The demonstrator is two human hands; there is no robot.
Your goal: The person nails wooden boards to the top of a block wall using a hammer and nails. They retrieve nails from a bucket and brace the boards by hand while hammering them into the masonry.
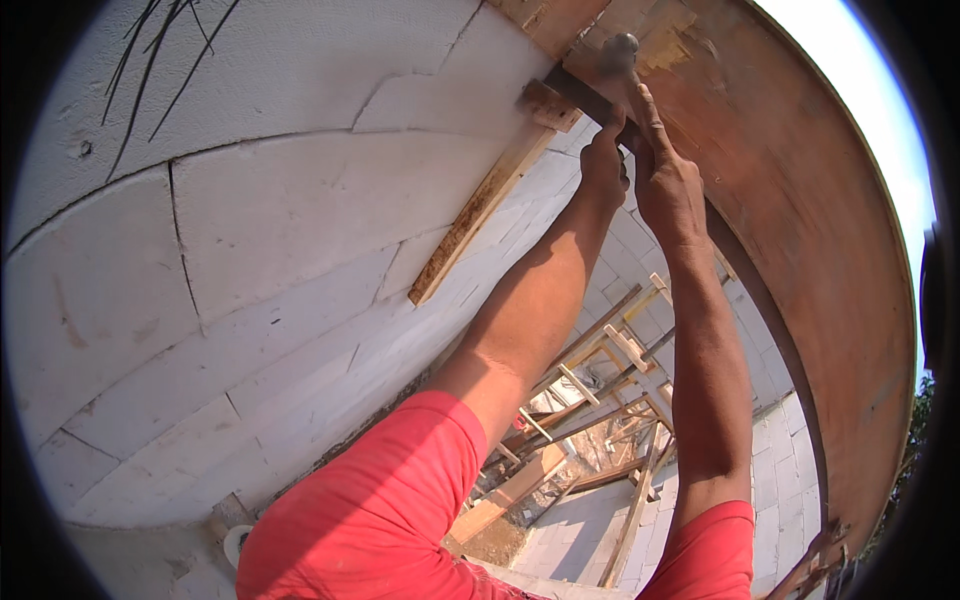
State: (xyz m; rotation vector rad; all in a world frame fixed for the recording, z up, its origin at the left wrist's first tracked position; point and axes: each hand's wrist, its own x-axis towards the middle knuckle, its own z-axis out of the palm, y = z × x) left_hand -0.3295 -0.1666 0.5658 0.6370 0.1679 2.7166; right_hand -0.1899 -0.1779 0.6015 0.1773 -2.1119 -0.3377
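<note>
On the left stands a big wall of pale grey blocks (250, 280), and it fills most of the view. A thin wood strip (480, 210) lies slanted against the wall, and its top end meets a small wood block (548, 104). Next comes the left hand (603, 165), reaching up high with its fingers closed tight around a dark metal bar (590, 95). The bar sits near the top of the picture, where the wall meets a big curved brown board (790, 200). I think the bar is hard and heavy and will not bend, and bare metal can be slippery, so the best place to hold it is low on its shaft, where both hands are now. The right hand (668, 185) is just beside the left one, closed on the same bar, with 1 finger (645, 105) pointing up along it. The bar's rounded top end (620, 45) touches the brown board near some wood scraps (655, 40). The room to move is small, because the wall is close on the left and the board's edge is close on the right. Far below, between the 2 arms, are wood frames (600, 400) on the floor (590, 520), so a dropped bar would fall a long way.
</note>
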